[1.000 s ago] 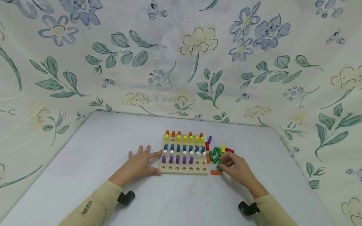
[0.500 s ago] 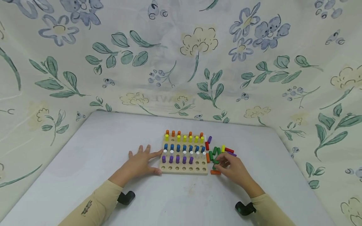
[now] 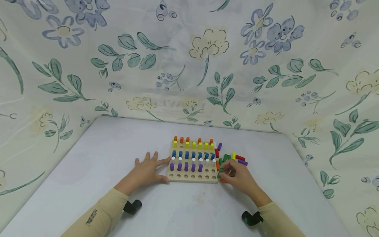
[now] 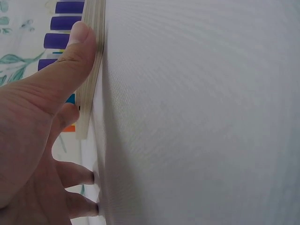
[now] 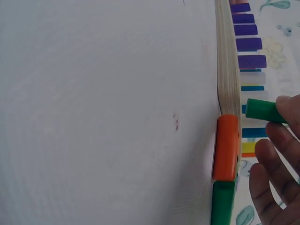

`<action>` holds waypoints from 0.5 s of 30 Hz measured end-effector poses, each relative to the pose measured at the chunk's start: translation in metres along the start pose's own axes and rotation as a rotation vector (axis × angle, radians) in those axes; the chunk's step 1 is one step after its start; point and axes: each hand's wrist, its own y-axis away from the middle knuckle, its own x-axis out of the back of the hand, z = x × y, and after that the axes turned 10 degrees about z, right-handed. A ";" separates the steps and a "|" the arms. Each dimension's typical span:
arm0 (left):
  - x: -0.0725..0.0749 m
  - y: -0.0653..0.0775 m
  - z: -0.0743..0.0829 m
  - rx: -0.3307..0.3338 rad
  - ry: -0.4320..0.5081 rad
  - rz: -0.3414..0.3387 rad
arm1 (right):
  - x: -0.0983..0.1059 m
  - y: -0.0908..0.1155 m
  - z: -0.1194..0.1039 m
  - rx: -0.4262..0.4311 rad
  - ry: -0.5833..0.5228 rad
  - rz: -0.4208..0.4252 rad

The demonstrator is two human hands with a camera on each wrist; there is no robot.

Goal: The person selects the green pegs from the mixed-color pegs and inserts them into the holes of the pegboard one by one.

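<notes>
A wooden pegboard (image 3: pixel 192 179) lies on the table, bearing upright rows of orange, yellow, blue, white and purple pegs (image 3: pixel 186 167). Its front row shows open holes. My left hand (image 3: pixel 145 171) rests at the board's left side with fingers spread; thumb and index finger touch the edge, and in the left wrist view the thumb (image 4: pixel 70 65) lies against the wooden side. Beside the board's right front corner, my right hand (image 3: pixel 243 177) pinches a green peg (image 5: pixel 263 111) between thumb and index finger. In the right wrist view that peg is raised and tilted, its other fingers loosely bent.
Loose pegs lie right of the board: several green, red pegs (image 3: pixel 240 158), a yellow peg (image 3: pixel 234 155), purple pegs (image 3: pixel 242 162) and an orange peg (image 5: pixel 226 147). The white table (image 3: pixel 183 210) ends at a flower-patterned cloth (image 3: pixel 189 82) behind. Black wrist cameras (image 3: pixel 251 218) sit below both wrists.
My right hand has moved left, bringing the green peg from the loose pile to the board's right edge. A purple peg behind the hand is uncovered. My left hand stays in place.
</notes>
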 end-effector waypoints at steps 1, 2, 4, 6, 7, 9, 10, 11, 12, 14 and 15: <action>0.000 0.000 0.000 0.000 0.000 0.000 | -0.001 0.000 0.000 0.005 -0.001 -0.005; 0.000 0.000 0.000 -0.001 0.001 -0.001 | -0.001 0.000 0.000 0.009 -0.007 -0.009; 0.001 0.001 0.001 0.000 0.004 -0.002 | -0.002 0.000 -0.001 0.016 -0.018 -0.018; 0.002 0.001 0.001 0.002 0.008 -0.004 | -0.003 0.000 -0.002 0.024 -0.026 -0.022; 0.003 0.001 0.002 0.005 0.012 -0.006 | -0.003 0.000 -0.003 0.026 -0.031 -0.022; 0.004 0.001 0.002 0.008 0.015 -0.009 | -0.004 0.000 -0.004 0.030 -0.040 -0.022; 0.004 0.001 0.003 0.005 0.014 -0.008 | -0.004 0.000 -0.004 0.031 -0.044 -0.022; 0.005 0.001 0.003 0.006 0.016 -0.008 | -0.005 0.000 -0.005 0.033 -0.046 -0.021; 0.005 0.001 0.003 0.007 0.018 -0.009 | -0.005 -0.001 -0.005 0.035 -0.048 -0.021; 0.005 0.001 0.002 0.006 0.020 -0.007 | -0.007 -0.001 -0.005 0.040 -0.052 -0.022; 0.004 0.001 0.002 0.004 0.020 -0.006 | -0.008 -0.001 -0.005 0.043 -0.053 -0.021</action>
